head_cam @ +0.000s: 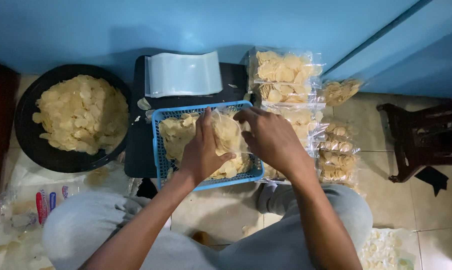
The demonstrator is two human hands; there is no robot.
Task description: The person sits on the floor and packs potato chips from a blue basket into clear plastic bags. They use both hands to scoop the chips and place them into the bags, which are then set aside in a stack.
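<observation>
Knees: grey trouser legs (86, 230) of the seated person lie nearest the camera, on a tiled floor (221, 210).
Left hand: the left hand (202, 150) is closed on the near side of a clear plastic bag (228, 134), fingers curled along its edge.
Right hand: the right hand (268, 137) pinches the far-right side of the same bag, fingers bent on the film.
Bag location: held just above the blue basket (158, 150), which contains pale round chips.
Step in hand: by appearance, filling or settling chips in the bag.
Next move: judged to call for a steady two-sided grip so the mouth stays up.
Orientation: long axis appears to run roughly left to right between the hands; which end is the mouth cannot be told.
Surroundings: black bowl of chips (76, 117) at left; stack of empty bags (183, 75) beyond the basket; filled packs (286, 75) at right.
</observation>
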